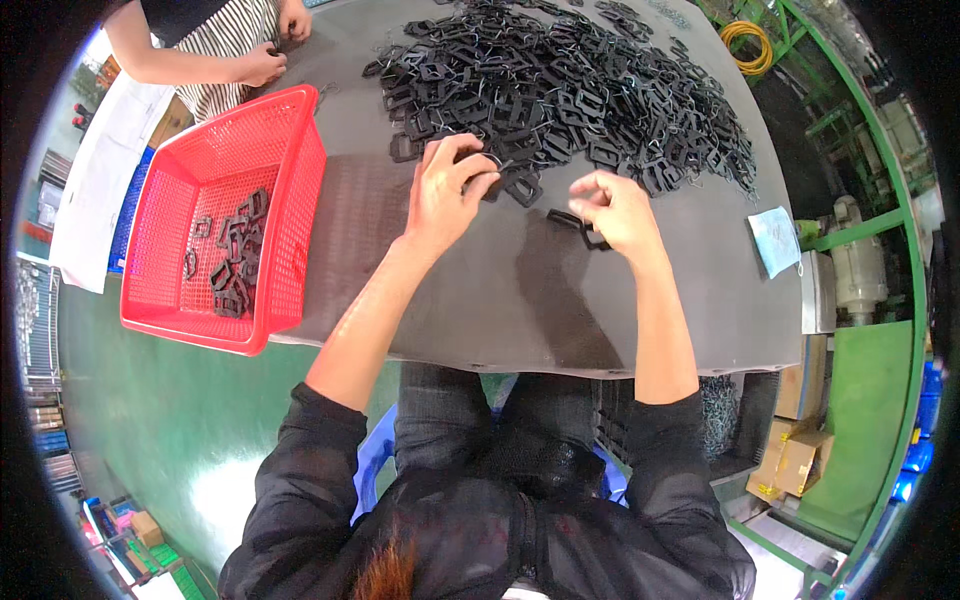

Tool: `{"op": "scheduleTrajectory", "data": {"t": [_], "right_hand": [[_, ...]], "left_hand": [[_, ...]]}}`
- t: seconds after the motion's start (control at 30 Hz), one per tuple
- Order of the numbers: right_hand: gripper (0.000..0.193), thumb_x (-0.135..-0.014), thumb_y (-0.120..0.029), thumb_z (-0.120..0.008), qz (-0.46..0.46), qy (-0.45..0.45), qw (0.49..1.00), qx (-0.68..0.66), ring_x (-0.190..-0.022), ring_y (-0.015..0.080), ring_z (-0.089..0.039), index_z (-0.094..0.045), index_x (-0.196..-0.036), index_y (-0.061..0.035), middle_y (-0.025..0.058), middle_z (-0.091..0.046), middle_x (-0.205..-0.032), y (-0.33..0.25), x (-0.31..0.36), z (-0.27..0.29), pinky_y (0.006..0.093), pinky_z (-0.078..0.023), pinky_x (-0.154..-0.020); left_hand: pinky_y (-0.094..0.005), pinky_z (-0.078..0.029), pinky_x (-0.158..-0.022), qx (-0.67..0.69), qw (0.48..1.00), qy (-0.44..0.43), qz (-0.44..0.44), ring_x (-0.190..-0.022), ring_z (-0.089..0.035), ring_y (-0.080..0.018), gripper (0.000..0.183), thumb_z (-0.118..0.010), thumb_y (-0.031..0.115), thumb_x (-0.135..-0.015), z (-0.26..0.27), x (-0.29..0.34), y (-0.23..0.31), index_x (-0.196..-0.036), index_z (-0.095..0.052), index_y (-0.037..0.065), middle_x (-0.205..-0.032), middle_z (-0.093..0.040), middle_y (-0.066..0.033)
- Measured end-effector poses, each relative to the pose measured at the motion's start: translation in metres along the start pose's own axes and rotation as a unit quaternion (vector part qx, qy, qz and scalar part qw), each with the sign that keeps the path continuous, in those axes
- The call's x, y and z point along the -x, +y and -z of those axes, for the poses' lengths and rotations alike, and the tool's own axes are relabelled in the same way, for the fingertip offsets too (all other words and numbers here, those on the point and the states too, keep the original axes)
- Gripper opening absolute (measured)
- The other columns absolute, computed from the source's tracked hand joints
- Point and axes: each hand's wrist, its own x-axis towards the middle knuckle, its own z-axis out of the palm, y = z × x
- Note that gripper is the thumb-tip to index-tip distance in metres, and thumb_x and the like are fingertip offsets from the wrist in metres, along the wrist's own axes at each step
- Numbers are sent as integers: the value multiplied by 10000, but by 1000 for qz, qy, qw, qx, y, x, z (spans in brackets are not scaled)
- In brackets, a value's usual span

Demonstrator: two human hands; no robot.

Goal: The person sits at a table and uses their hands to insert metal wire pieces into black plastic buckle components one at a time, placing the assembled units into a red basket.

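Observation:
My left hand (pixel 447 192) is over the near edge of a large pile of black frame-shaped buckles with metal wire hooks (pixel 520 95). Its thumb and fingers are curled around a black buckle (pixel 492 188), partly hidden by the fingers. Just right of it, another black buckle (pixel 523 187) lies at the pile's edge. My right hand (pixel 617 212) has its thumb and forefinger drawn together, slightly blurred; what they pinch, if anything, is too small to tell. Below its fingers are black buckles (pixel 568 218), partly covered by the hand; whether it touches them is unclear.
A red plastic basket (pixel 290 215) with several black buckles inside stands at the table's left edge. Across the grey table (pixel 450 310), another person's hands (pixel 262 65) work at the far left. A light blue face mask (pixel 774 242) lies at the right edge. Below right is a dark crate (pixel 745 420).

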Motion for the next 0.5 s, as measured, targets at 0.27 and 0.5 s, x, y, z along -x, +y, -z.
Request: {"op": "scheduleTrajectory", "data": {"t": [0.27, 0.5], "right_hand": [[174, -757, -53, -659, -170, -149, 907, -356, -470, 12, -386, -594, -917, -34, -9, -534, -659, 35, -2, 31, 160, -232, -395], [144, -761, -42, -619, -81, -78, 985, -134, -504, 35, -446, -599, -901, -15, 2, -565, -668, 27, 5, 22, 177, -314, -434]], "left_hand": [[-303, -477, -636, 150, 942, -51, 295, -637, -599, -149, 125, -661, 148, -761, 17, -12, -1, -807, -665, 32, -696, -646, -77], [-360, -481, -696, -45, 959, -209, 186, -753, -637, -258, 186, -633, 210, -733, 27, -26, 11, -734, -648, 25, -747, -655, -114]]}}
